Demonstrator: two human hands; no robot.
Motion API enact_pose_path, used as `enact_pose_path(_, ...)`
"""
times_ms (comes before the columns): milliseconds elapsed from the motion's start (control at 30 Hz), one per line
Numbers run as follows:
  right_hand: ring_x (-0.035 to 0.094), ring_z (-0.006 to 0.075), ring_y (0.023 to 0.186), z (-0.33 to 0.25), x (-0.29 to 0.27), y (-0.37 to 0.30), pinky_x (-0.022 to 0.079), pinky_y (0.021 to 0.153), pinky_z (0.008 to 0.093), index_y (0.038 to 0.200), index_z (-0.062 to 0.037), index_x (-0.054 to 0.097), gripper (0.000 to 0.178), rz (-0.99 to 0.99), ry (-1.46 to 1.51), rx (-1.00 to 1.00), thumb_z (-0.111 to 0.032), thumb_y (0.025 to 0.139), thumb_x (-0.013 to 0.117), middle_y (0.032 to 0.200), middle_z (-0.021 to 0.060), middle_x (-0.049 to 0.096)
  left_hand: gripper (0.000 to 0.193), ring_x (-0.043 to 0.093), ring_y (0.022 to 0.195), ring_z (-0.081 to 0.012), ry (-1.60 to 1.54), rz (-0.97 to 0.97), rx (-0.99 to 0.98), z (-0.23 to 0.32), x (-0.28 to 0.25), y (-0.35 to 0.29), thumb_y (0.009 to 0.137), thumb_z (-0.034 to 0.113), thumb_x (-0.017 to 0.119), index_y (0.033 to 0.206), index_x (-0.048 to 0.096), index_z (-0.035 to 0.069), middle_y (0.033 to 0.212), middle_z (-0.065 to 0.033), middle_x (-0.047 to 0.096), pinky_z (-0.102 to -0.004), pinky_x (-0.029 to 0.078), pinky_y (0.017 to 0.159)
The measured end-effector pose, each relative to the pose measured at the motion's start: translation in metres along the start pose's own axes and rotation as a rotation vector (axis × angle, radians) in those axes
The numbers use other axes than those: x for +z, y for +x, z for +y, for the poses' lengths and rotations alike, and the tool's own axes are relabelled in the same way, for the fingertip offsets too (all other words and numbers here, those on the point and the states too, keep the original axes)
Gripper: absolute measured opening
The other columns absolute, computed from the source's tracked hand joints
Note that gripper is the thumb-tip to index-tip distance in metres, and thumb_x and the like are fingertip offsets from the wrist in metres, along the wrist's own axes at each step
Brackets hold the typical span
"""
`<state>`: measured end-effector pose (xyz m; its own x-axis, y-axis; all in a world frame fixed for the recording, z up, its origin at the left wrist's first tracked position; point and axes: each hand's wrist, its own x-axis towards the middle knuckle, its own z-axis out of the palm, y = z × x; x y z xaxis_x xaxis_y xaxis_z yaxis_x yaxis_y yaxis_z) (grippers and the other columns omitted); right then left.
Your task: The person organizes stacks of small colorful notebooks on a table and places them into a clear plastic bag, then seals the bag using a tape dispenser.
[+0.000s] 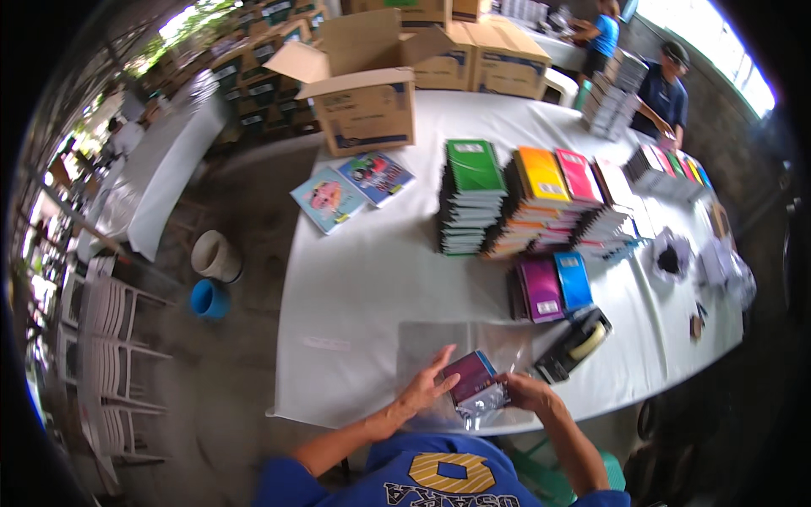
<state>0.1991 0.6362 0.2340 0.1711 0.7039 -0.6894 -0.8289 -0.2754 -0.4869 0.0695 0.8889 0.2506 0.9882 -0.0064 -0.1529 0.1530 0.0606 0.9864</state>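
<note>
At the near edge of the white table, a maroon and blue notebook [470, 376] lies tilted, with crinkled clear plastic [483, 400] over its lower end. My left hand [420, 389] is at its left side, fingers stretched and thumb apart, the thumb tip by the cover. On the other side, my right hand [525, 393] closes its fingers on the notebook's right edge and the plastic. A flat clear plastic sheet or bag [427, 338] spreads beneath and beyond the hands. Just right of them stands a black tape dispenser [574, 345] with a pale roll.
Notebook stacks stand beyond: green [476, 169], yellow [542, 176], red [579, 177], purple [541, 290] and blue [574, 283]. Two illustrated books [329, 199] lie near an open cardboard box [363, 110]. A roll wrapped in plastic [672, 253] sits right. A co-worker [663, 97] handles notebooks at the far right.
</note>
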Motion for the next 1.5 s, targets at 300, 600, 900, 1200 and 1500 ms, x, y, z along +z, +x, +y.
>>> enact_pose_path(300,0.046,0.0258,0.123,-0.065,0.151,0.094,0.039,0.101,0.0364,0.138,0.0002,0.035,0.066,0.015,-0.236,-0.335,-0.03,0.087,0.064,0.135,0.019,0.047,0.056,0.064,0.103,-0.0239,-0.808,0.36,-0.278,0.026,-0.114,-0.002,0.079,0.029,0.074,0.125,0.053,0.004,0.116,-0.0109,0.063,-0.041,0.052,0.093)
enact_pose_path(600,0.048,0.0245,0.126,-0.119,0.211,0.159,0.042,0.101,0.0377,0.139,0.0004,0.037,0.061,-0.141,-0.568,-0.563,-0.035,0.095,0.058,0.135,0.0175,0.049,0.07,0.061,0.109,-0.0247,-0.128,0.49,-0.17,0.049,-0.36,0.037,0.073,0.018,0.078,0.134,0.047,0.002,0.118,-0.0118,0.063,-0.0363,0.047,0.098)
enact_pose_path(900,0.063,0.0187,0.1,-0.04,0.101,0.077,0.048,0.09,0.0315,0.113,0.0022,0.061,0.031,0.277,-0.596,-0.49,-0.023,0.095,0.059,0.104,0.0115,0.066,0.097,0.024,0.139,-0.0413,0.952,1.163,0.02,-0.018,-0.375,0.055,0.077,0.033,0.076,0.149,0.017,0.006,0.148,-0.0285,0.027,-0.0461,0.014,0.116)
enact_pose_path(1200,0.065,0.0185,0.09,-0.024,0.08,0.014,0.05,0.081,0.0311,0.102,0.0018,0.065,0.017,0.6,-0.583,-0.643,-0.01,0.091,0.06,0.091,0.0109,0.067,0.121,0.021,0.139,-0.0436,0.48,1.252,0.091,-0.043,-0.324,0.039,0.061,0.013,0.086,0.151,0.004,0.008,0.15,-0.0269,0.024,-0.0526,0.019,0.113)
enact_pose_path(1500,0.068,0.0225,0.082,0.011,0.062,0.021,0.051,0.074,0.0313,0.093,0.0016,0.066,0.009,0.681,-0.808,-0.701,-0.002,0.086,0.062,0.089,0.0131,0.068,0.099,0.016,0.14,-0.0465,1.316,0.838,0.157,0.061,-0.331,0.128,0.072,0.028,0.08,0.149,0.022,0.011,0.153,-0.0256,0.012,-0.0598,0.021,0.11)
